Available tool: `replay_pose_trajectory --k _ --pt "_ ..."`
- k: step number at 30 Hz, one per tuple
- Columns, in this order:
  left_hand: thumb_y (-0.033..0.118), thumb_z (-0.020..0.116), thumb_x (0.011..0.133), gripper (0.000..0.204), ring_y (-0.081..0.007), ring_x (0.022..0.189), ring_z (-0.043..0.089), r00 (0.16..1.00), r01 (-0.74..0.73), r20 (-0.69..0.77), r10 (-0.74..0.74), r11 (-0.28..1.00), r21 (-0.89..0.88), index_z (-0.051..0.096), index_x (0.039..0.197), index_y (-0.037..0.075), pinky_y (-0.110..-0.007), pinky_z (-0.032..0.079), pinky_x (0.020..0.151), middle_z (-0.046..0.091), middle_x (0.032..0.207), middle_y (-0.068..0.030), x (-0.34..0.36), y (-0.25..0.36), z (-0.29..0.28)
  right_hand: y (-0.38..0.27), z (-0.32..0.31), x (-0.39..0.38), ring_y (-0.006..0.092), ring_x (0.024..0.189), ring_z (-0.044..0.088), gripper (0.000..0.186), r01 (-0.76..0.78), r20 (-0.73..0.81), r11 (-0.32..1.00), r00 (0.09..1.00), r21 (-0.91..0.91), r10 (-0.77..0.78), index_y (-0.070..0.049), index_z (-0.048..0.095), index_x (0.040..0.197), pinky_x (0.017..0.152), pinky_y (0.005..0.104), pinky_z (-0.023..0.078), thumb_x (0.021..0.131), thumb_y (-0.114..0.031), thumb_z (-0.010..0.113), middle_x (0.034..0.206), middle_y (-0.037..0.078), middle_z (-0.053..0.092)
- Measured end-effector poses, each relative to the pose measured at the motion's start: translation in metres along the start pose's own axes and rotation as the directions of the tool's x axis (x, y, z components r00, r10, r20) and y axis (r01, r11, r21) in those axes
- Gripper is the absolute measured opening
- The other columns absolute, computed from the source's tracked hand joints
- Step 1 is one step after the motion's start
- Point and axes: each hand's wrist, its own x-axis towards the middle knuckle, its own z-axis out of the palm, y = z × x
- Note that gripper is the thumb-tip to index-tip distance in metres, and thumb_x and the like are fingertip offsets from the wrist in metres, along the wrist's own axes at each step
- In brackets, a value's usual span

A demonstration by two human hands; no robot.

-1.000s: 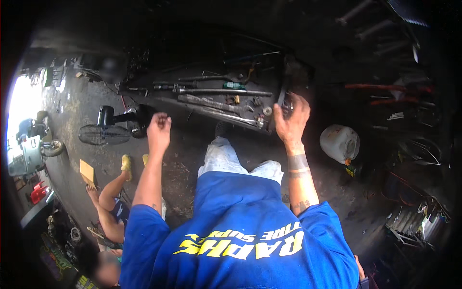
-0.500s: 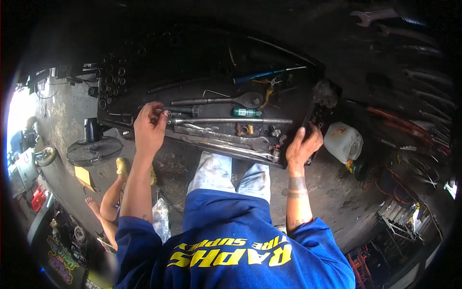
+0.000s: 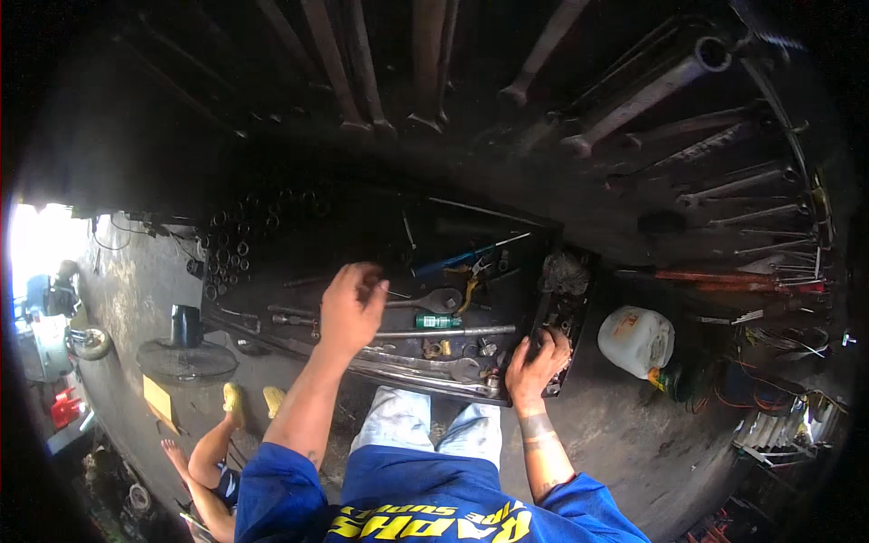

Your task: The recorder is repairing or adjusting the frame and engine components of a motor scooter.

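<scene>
My left hand [image 3: 351, 312] hovers over the dark tool tray [image 3: 434, 395], its thumb apart from half-curled, slightly blurred fingers, and I see nothing in it. Just beyond and beside it lies a ratchet wrench [image 3: 441, 300]. A long metal bar [image 3: 453, 332] runs under my wrist, nearer to me. At the tray's right end my right hand [image 3: 538, 366] rests with fingers apart over a narrow compartment of small parts; its fingertips are partly hidden. Between the hands are a small green bottle [image 3: 438, 321], brass-coloured fittings [image 3: 436, 348] and an open-end wrench [image 3: 463, 368].
A blue screwdriver [image 3: 444, 264] and yellow-handled pliers [image 3: 471, 288] lie farther back. Sockets [image 3: 226, 253] stand at the left. Many wrenches [image 3: 647, 100] hang beyond. A white jug [image 3: 636, 340] is at right, a fan [image 3: 186, 357] at left, near another person's legs [image 3: 213, 452].
The view has tilted upward, bringing more hanging wrenches in. My left hand has moved right, off the tools at the tray's left part. My right hand's fingers now reach over the end compartment.
</scene>
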Motion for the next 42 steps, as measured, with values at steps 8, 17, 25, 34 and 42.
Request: replay_pose_trajectory --k 8,17,25,34,42 --pt "0.004 0.067 0.082 0.028 -0.0196 0.085 0.064 0.940 -0.339 -0.015 0.342 0.922 -0.188 0.059 0.108 -0.002 -0.030 0.050 0.076 0.064 0.096 -0.0133 0.047 0.133 0.010 0.000 -0.009 0.004 0.0378 0.113 0.042 0.029 -0.003 -0.014 0.998 1.000 0.064 0.004 -0.001 0.051 0.109 0.100 0.0515 0.030 0.082 -0.008 0.060 0.118 0.021 0.047" --pt "0.013 0.071 0.082 0.040 -0.0268 0.098 0.062 0.733 -0.612 -0.426 0.530 0.787 -0.076 0.055 0.114 -0.004 -0.037 0.047 0.087 0.064 0.105 -0.0189 0.134 0.224 0.020 0.002 -0.011 0.004 0.0364 0.115 0.041 0.029 -0.026 -0.036 0.996 0.999 0.087 0.030 -0.001 0.051 0.109 0.101 0.0516 0.030 0.082 -0.008 0.061 0.120 0.019 0.047" --pt "0.007 0.068 0.080 0.026 -0.0366 0.087 0.066 0.875 -0.459 -0.292 0.385 0.850 -0.256 0.060 0.102 -0.005 -0.040 0.050 0.078 0.067 0.091 -0.0213 0.146 0.227 0.011 0.004 -0.007 0.004 0.0369 0.115 0.042 0.028 -0.023 -0.024 0.997 0.999 0.068 0.025 -0.003 0.051 0.108 0.099 0.0527 0.029 0.083 -0.010 0.061 0.120 0.019 0.047" --pt "0.011 0.059 0.092 0.036 -0.0311 0.088 0.070 0.856 0.112 0.261 0.446 0.333 -0.936 0.053 0.124 -0.005 -0.039 0.061 0.074 0.066 0.103 -0.0247 0.116 0.217 -0.026 0.003 -0.010 0.006 0.0375 0.115 0.042 0.027 -0.006 -0.050 0.999 0.999 0.054 0.009 -0.004 0.051 0.107 0.096 0.0526 0.031 0.082 -0.010 0.061 0.119 0.019 0.048" --pt "0.008 0.057 0.092 0.027 -0.0263 0.095 0.069 0.868 0.068 0.243 0.433 0.382 -0.921 0.058 0.117 -0.004 -0.036 0.058 0.079 0.066 0.107 -0.0215 0.111 0.215 -0.020 0.006 -0.009 0.003 0.0378 0.115 0.042 0.027 -0.020 -0.044 0.999 0.999 0.034 0.021 -0.003 0.053 0.107 0.096 0.0527 0.030 0.082 -0.012 0.061 0.120 0.020 0.048"
